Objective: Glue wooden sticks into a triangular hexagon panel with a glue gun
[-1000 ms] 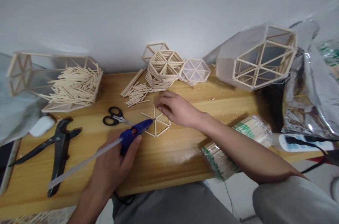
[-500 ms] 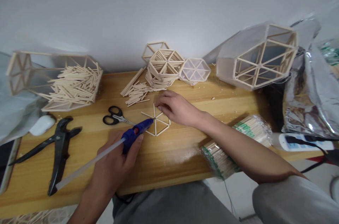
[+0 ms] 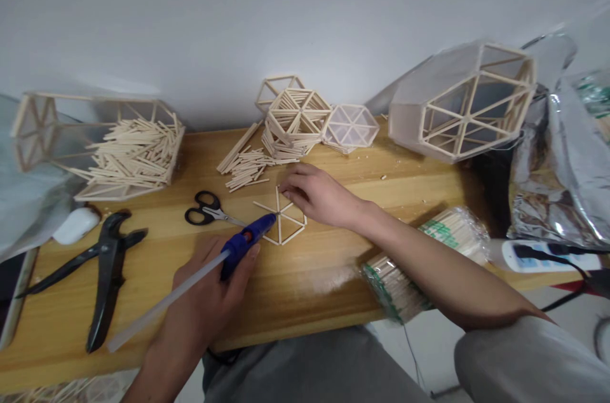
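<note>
My left hand (image 3: 207,288) is wrapped round a blue hot glue gun (image 3: 250,238), with a long translucent glue stick (image 3: 166,301) jutting from its back. The nozzle tip is at the hub of a flat wheel-like frame of wooden sticks (image 3: 291,235) on the table. My right hand (image 3: 317,193) rests at the frame's upper right, fingertips pinched beside the upright spoke. What those fingers hold, if anything, is hidden. Partly behind the glue gun lie black-handled scissors (image 3: 204,209).
Cut sticks (image 3: 248,168) lie behind the frame, near small hexagonal stick frames (image 3: 300,112). A larger frame full of sticks (image 3: 133,155) stands left, above black pliers (image 3: 108,276). Right are a covered hexagonal frame (image 3: 443,98), bagged sticks (image 3: 400,288) and a power strip (image 3: 548,257).
The rear end of the glue stick has shifted slightly to the right and down, with the glue gun tilting a little. My right hand and the frame stay put.
</note>
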The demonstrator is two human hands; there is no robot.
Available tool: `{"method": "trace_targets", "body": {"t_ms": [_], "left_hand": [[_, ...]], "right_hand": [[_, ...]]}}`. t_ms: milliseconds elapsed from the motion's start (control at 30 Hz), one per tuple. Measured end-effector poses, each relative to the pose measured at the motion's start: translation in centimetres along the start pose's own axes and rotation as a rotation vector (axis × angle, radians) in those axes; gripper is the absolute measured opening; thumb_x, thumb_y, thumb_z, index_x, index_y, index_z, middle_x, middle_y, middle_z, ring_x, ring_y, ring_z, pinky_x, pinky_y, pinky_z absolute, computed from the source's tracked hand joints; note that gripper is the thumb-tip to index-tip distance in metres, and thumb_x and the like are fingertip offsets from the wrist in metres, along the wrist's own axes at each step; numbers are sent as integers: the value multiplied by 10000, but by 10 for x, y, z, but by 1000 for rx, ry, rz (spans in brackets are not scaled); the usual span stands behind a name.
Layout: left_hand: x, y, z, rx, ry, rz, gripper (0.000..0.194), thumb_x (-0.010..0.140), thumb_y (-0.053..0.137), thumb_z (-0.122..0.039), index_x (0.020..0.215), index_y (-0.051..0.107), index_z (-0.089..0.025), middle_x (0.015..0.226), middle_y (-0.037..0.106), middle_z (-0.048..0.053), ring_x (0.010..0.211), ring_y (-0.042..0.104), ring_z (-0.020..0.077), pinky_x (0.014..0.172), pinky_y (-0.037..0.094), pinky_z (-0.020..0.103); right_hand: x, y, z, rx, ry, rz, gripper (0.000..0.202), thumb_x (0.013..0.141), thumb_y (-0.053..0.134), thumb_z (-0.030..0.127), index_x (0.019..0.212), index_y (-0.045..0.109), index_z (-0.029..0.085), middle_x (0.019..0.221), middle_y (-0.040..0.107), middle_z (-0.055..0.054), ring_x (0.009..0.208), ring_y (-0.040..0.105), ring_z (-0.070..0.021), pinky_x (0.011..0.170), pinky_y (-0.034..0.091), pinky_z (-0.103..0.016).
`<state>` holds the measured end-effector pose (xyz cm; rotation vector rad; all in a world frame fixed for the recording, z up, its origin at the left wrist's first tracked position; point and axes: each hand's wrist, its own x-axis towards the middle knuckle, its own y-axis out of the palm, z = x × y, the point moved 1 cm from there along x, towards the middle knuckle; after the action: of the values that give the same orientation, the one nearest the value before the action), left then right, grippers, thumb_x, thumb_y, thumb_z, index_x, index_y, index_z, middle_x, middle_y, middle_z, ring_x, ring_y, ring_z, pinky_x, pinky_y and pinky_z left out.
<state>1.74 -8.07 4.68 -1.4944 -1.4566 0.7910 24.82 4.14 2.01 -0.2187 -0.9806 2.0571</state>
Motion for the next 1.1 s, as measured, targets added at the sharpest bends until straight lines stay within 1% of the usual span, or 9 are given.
{"method": "trace_targets", "body": {"t_ms": [167, 333, 500, 700, 867, 967, 1100], "left_hand": [[0, 0, -2, 44, 29, -12, 387, 1012, 497, -547, 892, 713, -250, 816, 761, 44, 733, 751, 249, 579, 521, 320], [1, -1, -2, 72, 39, -14, 403, 1017, 478, -558, 889, 709, -254, 813, 766, 43, 700, 745, 252, 540, 503, 327], [1, -2, -2, 84, 37, -29, 440, 1028, 448, -579, 869, 696, -252, 767, 748, 42, 692, 749, 260, 545, 507, 336], [1, -2, -2, 78, 41, -36, 430, 1029, 457, -572, 892, 700, -245, 754, 738, 42, 722, 763, 266, 534, 498, 332], [2, -1, -3, 94, 43, -38, 444, 1033, 444, -577, 879, 692, -242, 757, 738, 42, 687, 751, 264, 539, 502, 341], [2, -2, -3, 101, 46, -31, 431, 1033, 452, -568, 879, 687, -242, 762, 738, 41, 680, 747, 257, 529, 494, 334], [1, -3, -4, 89, 55, -26, 375, 1025, 489, -515, 874, 697, -241, 791, 753, 43, 676, 741, 241, 523, 491, 320]], "right_hand": [[0, 0, 0, -2, 2, 6, 167, 1002, 569, 91, 1030, 730, 127, 1033, 685, -128, 996, 636, -243, 939, 520, -375], [-1, 0, -1, 12, 1, -4, 161, 1005, 567, 101, 1017, 720, 149, 1039, 681, -114, 1003, 630, -235, 945, 513, -372], [0, 0, 0, 6, 1, -2, 160, 1001, 569, 97, 1005, 719, 154, 1022, 679, -110, 984, 628, -233, 924, 512, -368], [0, 0, -1, 7, 4, 6, 163, 998, 571, 91, 1019, 719, 154, 1039, 680, -110, 1001, 630, -232, 941, 511, -372], [0, 0, 0, 12, 6, 8, 165, 1002, 565, 94, 1015, 718, 152, 1037, 677, -109, 995, 632, -229, 939, 517, -369], [0, 0, -1, 5, 4, 7, 165, 1002, 565, 93, 1011, 720, 147, 1034, 676, -113, 989, 633, -230, 934, 519, -368], [0, 1, -2, 3, 5, 5, 163, 999, 569, 91, 1019, 723, 138, 1040, 678, -121, 991, 635, -234, 936, 522, -369]]}}
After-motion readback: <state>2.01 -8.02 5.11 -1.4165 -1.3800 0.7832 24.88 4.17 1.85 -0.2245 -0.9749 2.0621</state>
